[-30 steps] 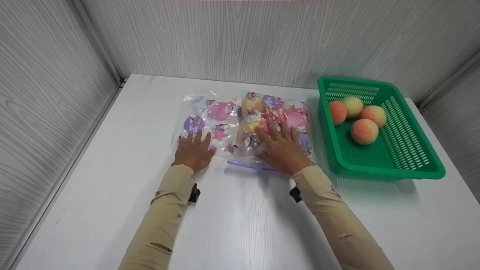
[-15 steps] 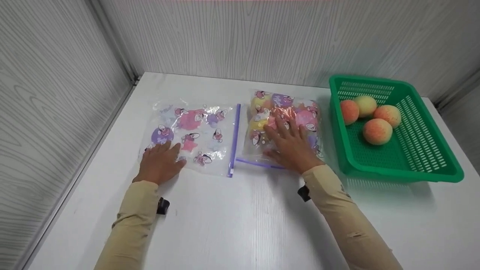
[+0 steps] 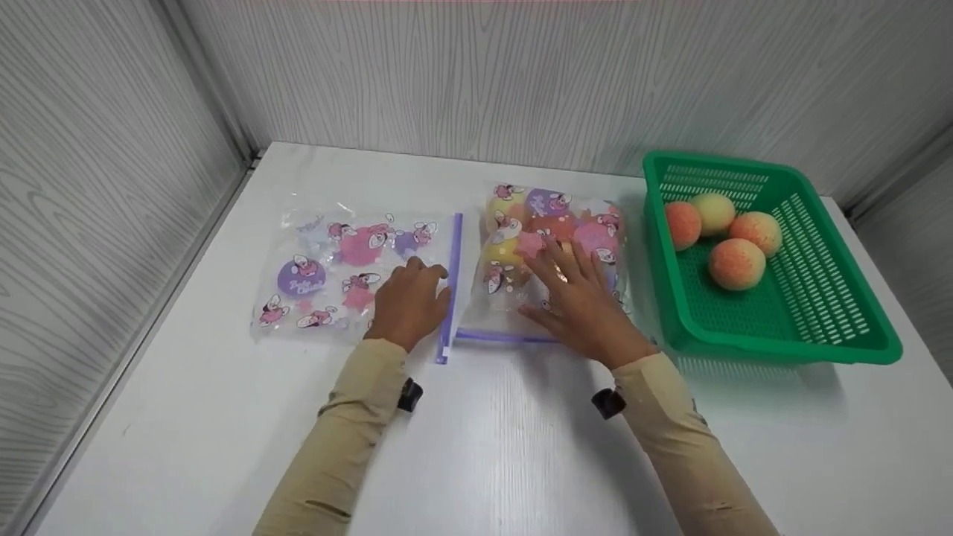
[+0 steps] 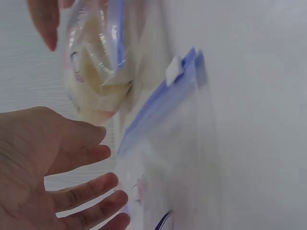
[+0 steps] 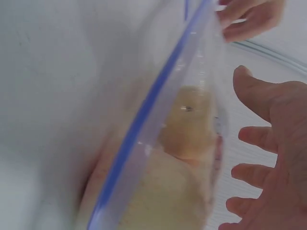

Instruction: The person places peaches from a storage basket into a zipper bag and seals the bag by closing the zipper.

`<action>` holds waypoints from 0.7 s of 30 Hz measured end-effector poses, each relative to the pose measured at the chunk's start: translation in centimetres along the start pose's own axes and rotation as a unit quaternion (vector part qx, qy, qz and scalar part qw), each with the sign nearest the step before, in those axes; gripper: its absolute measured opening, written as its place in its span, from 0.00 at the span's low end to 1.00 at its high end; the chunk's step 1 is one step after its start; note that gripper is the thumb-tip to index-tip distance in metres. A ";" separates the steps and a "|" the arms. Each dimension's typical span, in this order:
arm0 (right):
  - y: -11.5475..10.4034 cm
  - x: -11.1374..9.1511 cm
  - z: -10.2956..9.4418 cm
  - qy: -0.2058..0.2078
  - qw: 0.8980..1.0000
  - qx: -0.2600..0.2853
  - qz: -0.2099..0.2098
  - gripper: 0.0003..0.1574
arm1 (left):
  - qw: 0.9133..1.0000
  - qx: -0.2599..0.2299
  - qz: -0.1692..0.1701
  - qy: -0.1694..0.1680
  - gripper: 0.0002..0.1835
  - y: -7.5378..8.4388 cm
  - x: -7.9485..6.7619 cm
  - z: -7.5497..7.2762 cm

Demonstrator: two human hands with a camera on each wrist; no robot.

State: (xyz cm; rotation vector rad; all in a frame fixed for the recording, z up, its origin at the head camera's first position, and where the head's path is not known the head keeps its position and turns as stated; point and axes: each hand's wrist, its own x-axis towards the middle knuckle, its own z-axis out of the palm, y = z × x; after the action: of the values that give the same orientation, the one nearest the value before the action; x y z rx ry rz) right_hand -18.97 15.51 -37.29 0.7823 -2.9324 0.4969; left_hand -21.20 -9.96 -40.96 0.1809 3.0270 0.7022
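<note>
A clear zip bag (image 3: 320, 246) with pink and purple cartoon print lies flat on the left. Its purple zip strip (image 3: 452, 290) faces right, and a white slider (image 4: 173, 71) shows at one end in the left wrist view. My left hand (image 3: 411, 301) is over this bag beside the strip, fingers bent but gripping nothing. To the right lies a matching zip bag (image 3: 500, 223) bulging with yellow and orange peach-like fruit (image 5: 184, 129), its zip edge toward me. My right hand (image 3: 581, 298) spreads its fingers over the filled bag, hiding part of it.
A green perforated basket (image 3: 666, 298) stands at the right, holding several peaches (image 3: 737, 264) near its left back corner. Both bags lie on a white table (image 3: 491, 447). Wood-grained panels (image 3: 447, 82) rise behind and at the sides.
The flat bag came leftward off the filled bag with my left hand on it. That hand has since moved right, toward the purple strip. My right hand stays over the filled bag.
</note>
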 end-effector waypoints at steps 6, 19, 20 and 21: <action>-0.6 -1.8 -1.5 0.041 0.996 0.082 -0.005 0.41 | 0.999 -0.002 -0.035 -0.014 0.21 0.4 1.9 1.7; -2.6 -1.9 -1.6 0.060 0.992 0.110 -0.028 0.33 | 0.997 0.064 0.015 0.048 0.05 1.7 2.1 1.8; -2.6 -2.0 -1.5 0.061 0.992 0.110 -0.031 0.33 | 0.996 0.069 0.017 0.047 0.04 1.9 2.1 1.8; -2.6 -2.0 -1.5 0.062 0.991 0.111 -0.032 0.33 | 0.996 0.073 0.017 0.043 0.04 2.0 2.2 1.8</action>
State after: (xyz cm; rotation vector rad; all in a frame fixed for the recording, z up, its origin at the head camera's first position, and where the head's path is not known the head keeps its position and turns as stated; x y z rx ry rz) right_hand -15.95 14.84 -35.38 0.8332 -2.7600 0.8450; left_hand -23.02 -7.08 -41.71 0.2116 3.1651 0.5044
